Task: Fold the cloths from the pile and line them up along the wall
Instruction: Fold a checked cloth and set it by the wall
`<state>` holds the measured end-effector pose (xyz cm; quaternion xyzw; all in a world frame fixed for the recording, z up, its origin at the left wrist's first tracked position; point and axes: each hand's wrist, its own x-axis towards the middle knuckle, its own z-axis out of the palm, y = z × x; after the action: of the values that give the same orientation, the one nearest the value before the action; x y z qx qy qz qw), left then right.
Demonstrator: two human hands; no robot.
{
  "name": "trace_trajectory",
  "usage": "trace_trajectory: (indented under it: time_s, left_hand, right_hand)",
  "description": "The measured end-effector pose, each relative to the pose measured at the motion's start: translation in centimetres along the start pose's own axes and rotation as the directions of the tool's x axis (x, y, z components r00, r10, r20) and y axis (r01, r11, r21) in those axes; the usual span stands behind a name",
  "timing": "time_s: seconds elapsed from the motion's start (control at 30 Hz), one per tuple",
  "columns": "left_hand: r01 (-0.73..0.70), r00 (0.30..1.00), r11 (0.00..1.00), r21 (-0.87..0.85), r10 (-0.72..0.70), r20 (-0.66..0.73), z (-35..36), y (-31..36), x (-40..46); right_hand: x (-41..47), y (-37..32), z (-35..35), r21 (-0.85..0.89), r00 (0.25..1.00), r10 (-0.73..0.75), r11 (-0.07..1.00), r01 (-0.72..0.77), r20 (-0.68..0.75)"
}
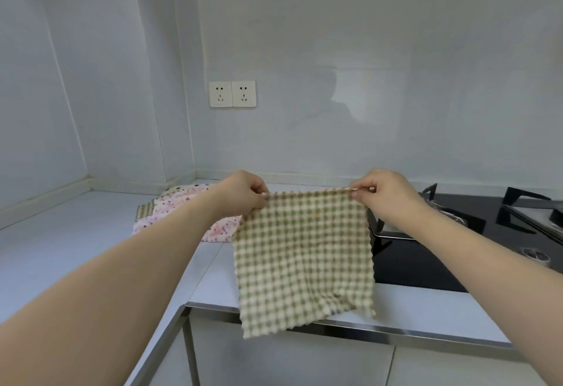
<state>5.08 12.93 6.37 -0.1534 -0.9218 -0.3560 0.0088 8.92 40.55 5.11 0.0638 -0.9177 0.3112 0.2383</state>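
1. A person is holding up a green checked cloth (304, 251) by its two top corners, the left hand (243, 192) pinching one corner and the right hand (385, 192) pinching the other, both hands level and equally near.
2. The cloth is hanging flat between the hands, its top edge running left to right, its lower edge dangling in front of the steel-trimmed rim of the pale counter (76, 233); a fold would likely bring corner to corner.
3. Behind the left hand, the pile (185, 212) of spotted pink cloths is lying on the counter, close to the wall (335, 35).
4. A black hob (426, 251) is sitting to the right; twin sockets (232, 94) are showing on the wall.
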Motion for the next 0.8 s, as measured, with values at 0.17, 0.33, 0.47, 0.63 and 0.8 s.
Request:
trace_trajectory:
  time_s: [0.17, 0.33, 0.47, 0.63, 0.8]
  left_hand:
    - [-0.074, 0.958, 0.981, 0.18, 0.12, -0.261, 1.0, -1.9, 1.9]
    - [-0.271, 0.911, 0.801, 0.534, 0.392, -0.127, 2.9, -4.0, 0.1]
    - [-0.471, 0.872, 0.644, 0.603, 0.441, 0.211, 5.6, -6.7, -3.8]
    - [-0.619, 0.765, 0.41, 0.67, 0.509, 0.395, 7.6, -8.9, -6.5]
    - [-0.661, 0.678, 0.282, 0.696, 0.623, 0.392, 7.6, -9.6, -6.7]
  right_hand:
    - [1.0, 1.1, 2.3, -0.12, 0.998, 0.002, 0.993, -0.01, -0.066]
    - [-1.2, 2.6, 4.1, -0.436, 0.98, -0.163, 0.878, 0.197, 0.115]
    - [-4.5, 4.4, 4.8, -0.453, 0.901, -0.182, 0.814, 0.363, 0.394]
    - [-7.5, 5.5, 4.8, -0.467, 0.854, -0.205, 0.764, 0.445, 0.478]
    - [-8.8, 5.6, 5.0, -0.479, 0.841, -0.216, 0.739, 0.473, 0.497]
